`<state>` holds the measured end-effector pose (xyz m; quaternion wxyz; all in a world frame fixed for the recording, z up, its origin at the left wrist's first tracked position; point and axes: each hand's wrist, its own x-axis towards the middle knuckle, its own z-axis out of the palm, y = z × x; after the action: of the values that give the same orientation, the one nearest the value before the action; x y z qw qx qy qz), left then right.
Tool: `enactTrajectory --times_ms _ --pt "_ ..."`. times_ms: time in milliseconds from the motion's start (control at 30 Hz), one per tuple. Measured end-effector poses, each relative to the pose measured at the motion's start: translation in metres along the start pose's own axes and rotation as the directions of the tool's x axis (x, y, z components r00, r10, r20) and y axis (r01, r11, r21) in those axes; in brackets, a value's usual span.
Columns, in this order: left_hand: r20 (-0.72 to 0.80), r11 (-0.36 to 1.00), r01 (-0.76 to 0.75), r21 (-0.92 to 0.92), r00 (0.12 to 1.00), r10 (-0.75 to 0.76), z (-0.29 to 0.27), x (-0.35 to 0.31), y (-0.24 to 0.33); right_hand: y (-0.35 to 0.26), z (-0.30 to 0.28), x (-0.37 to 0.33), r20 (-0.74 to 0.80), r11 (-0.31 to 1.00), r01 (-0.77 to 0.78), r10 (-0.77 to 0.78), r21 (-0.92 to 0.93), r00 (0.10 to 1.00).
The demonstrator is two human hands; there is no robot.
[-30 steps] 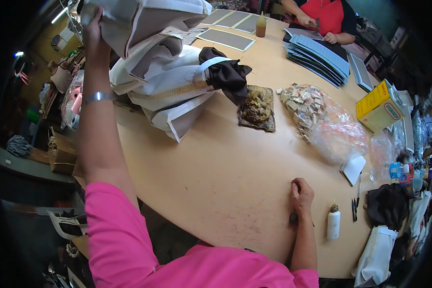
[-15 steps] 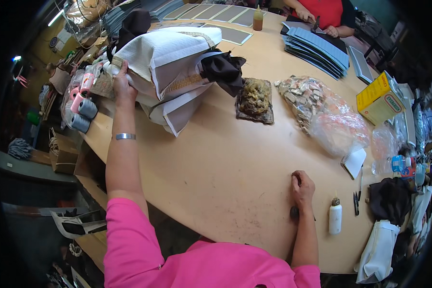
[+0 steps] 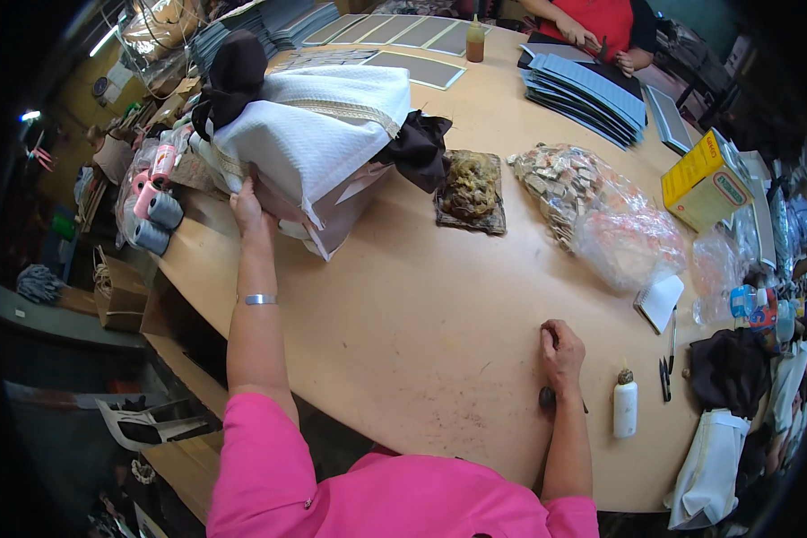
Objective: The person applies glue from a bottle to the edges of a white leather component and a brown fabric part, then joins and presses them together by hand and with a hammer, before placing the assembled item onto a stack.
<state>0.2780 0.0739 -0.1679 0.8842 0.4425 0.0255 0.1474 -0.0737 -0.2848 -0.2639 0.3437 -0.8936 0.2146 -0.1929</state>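
My left hand [image 3: 250,208], arm stretched forward, is closed on the edge of a bundle of white fabric bags [image 3: 318,130]. The bundle has textured white cloth, tan woven trim and pale backing, with bunched dark brown cloth [image 3: 236,76] at its left end and more dark cloth [image 3: 419,150] at its right. Its lower corner hangs over or touches the table; I cannot tell which. My right hand [image 3: 562,351] rests on the table, fingers curled in, nothing visible in them. Under that wrist lies a small dark rounded object [image 3: 548,398], partly hidden by the arm.
A glue-crusted pad [image 3: 471,193] and a plastic bag of small pieces [image 3: 574,184] lie mid-table. A white squeeze bottle [image 3: 626,405], notepad [image 3: 660,303] and yellow tin [image 3: 704,179] stand right. Thread spools [image 3: 164,208] sit left. Across the table, a co-worker handles a tool beside stacked grey-blue panels [image 3: 583,97].
My left hand has moved slightly right and lower with the bag bundle, which has tilted and settled toward the table. My right hand stays in place.
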Motion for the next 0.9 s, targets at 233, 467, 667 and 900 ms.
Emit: enactTrajectory --times_ms 233,467,667,900 --pt "-0.102 0.94 -0.321 0.116 0.938 0.333 -0.001 -0.005 0.012 -0.001 -0.004 0.001 0.017 1.0 -0.015 0.015 0.009 1.0" --pt "0.325 0.462 -0.594 0.658 0.778 0.538 0.01 -0.151 -0.017 -0.004 -0.044 -0.002 0.036 0.972 -0.091 0.085 0.215 0.996" --pt "0.698 0.34 -0.62 0.707 0.69 -0.191 -0.02 -0.289 -0.081 0.072 -0.179 -0.026 -0.479 0.962 -0.27 0.214 -0.05 0.851" --pt "0.798 0.227 -0.768 0.599 0.547 -0.253 -0.007 -0.296 -0.081 0.203 -0.293 -0.086 -0.597 -0.017 -0.64 0.38 -0.768 0.707"
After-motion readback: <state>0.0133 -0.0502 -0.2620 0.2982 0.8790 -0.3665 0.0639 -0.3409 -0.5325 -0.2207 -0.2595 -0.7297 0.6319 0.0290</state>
